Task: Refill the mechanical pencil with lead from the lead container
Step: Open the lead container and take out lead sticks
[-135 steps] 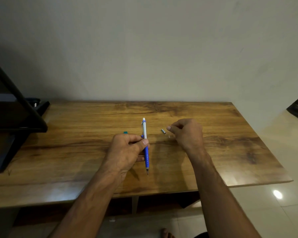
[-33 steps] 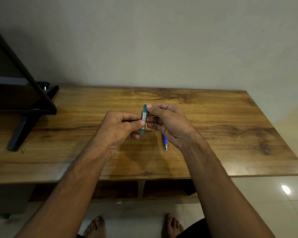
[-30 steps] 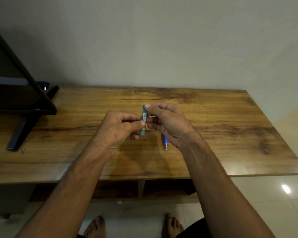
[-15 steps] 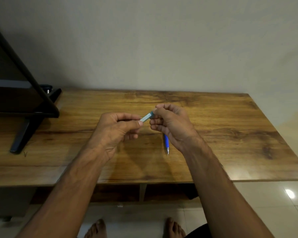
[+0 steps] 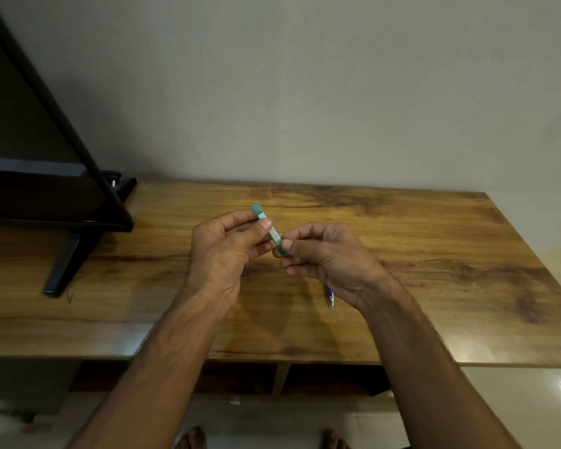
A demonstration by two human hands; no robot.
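A slim teal lead container point(image 5: 274, 234) with a white label is held tilted above the wooden table point(image 5: 434, 254), its upper end pointing up-left. My left hand point(image 5: 222, 251) pinches its upper half between thumb and fingers. My right hand point(image 5: 324, 257) pinches its lower end with thumb and forefinger. The blue mechanical pencil point(image 5: 329, 294) lies on the table under my right hand; only its tip end shows below the wrist.
A black monitor on a slanted stand point(image 5: 62, 202) fills the table's left end. The wall runs along the table's far edge. The near edge is just below my forearms, with tiled floor and my feet beneath.
The lead container has swung from tilted up-right to tilted up-left between my hands. My right fingers now pinch its lower end. The pencil has stayed on the table.
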